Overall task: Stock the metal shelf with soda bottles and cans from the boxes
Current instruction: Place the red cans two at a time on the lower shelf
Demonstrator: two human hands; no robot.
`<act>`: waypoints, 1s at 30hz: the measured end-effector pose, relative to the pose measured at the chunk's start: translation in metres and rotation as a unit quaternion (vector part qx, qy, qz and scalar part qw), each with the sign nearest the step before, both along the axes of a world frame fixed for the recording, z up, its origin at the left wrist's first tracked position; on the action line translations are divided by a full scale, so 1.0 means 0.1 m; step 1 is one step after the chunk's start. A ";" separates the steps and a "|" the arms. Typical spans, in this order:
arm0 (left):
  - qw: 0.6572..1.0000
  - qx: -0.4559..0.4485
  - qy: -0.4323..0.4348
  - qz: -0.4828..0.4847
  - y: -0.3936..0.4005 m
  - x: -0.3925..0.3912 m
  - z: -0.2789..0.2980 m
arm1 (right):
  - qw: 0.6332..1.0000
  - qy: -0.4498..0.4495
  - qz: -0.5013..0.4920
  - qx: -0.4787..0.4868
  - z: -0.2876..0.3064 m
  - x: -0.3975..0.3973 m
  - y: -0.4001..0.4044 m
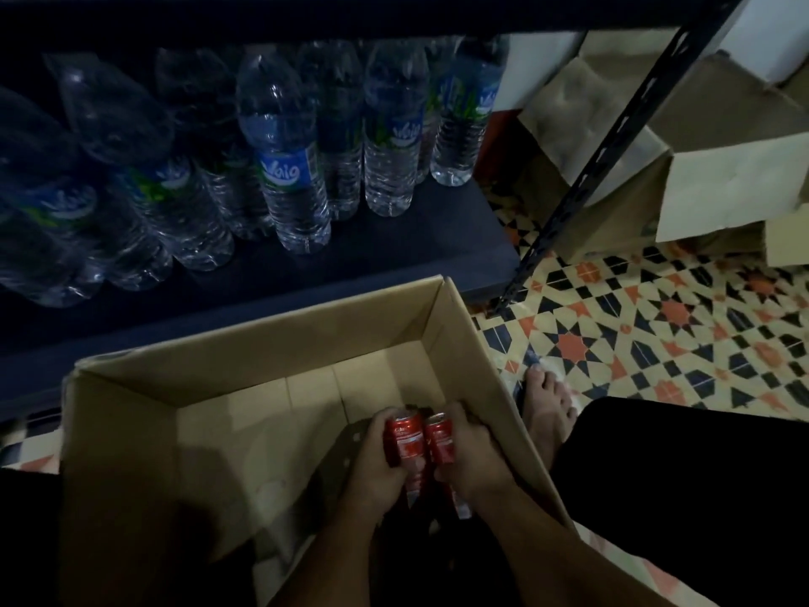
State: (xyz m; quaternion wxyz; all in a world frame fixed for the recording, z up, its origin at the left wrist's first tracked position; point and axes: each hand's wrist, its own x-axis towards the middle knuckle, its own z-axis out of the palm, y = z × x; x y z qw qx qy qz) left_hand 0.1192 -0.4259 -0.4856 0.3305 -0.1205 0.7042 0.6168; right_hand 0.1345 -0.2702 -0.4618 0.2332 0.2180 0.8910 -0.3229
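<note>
Holding: our left hand (375, 468) and right hand (475, 464) each have fingers wrapped round a red can (402, 438), (439, 438)
Location: inside the cardboard box (271, 343)
Axis: cans upright, tops toward us, side by side

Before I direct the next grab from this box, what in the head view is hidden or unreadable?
- Cardboard box near corner: whether more cans lie under the hands is hidden by the forearms and shadow.
- Red cans: the left hand grips one, the right hand another; fingers and blur cover the labels.
- Water bottles at far left: dark, cut by the frame edge, uncountable.
- Metal shelf upper levels: out of frame.
</note>
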 end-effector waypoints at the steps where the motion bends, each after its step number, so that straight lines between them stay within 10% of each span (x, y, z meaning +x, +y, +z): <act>1: 1.000 0.006 0.011 -0.001 -0.02 -0.05 0.11 | 1.000 0.026 -0.012 -0.002 0.07 -0.01 -0.03; 17: 0.912 0.079 0.403 -0.019 -0.26 -1.10 2.70 | 0.870 0.474 -0.053 -0.121 2.49 -0.76 0.14; 30: 0.803 0.084 0.590 -0.024 -0.24 -1.49 4.39 | 0.761 0.644 -0.005 -0.079 4.17 -1.27 0.18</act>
